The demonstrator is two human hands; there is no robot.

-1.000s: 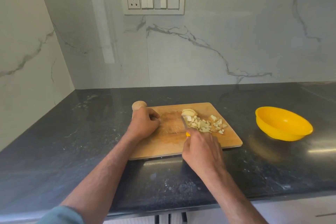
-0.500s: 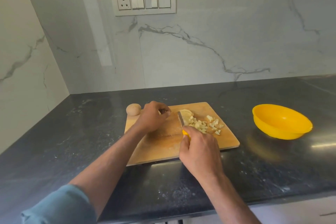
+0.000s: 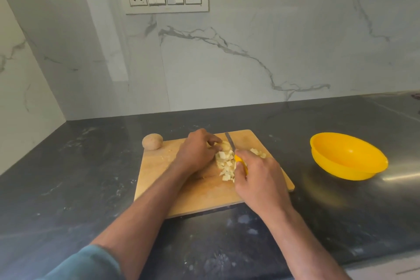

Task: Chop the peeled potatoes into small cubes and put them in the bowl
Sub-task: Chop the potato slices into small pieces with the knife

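Potato (image 3: 223, 146) steadied by curled left fingers (image 3: 212, 142); right fingers (image 3: 242, 174) clench knife (image 3: 230, 142).

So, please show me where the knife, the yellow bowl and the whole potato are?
knife (image 3: 230, 142), head view, on the blade.
yellow bowl (image 3: 354, 169), head view, on its outer wall.
whole potato (image 3: 152, 141), head view, on its middle.

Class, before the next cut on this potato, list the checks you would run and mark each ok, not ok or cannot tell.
1. Right hand grips the knife by its yellow handle: ok.
2. Left hand steadies the uncut potato piece: ok.
3. Left fingertips away from the blade: cannot tell, they lie close.
4. Cutting board flat on the counter: ok.
5. Yellow bowl upright beside the board: ok.
6. Cubes moved to the bowl: not ok, they lie on the board.
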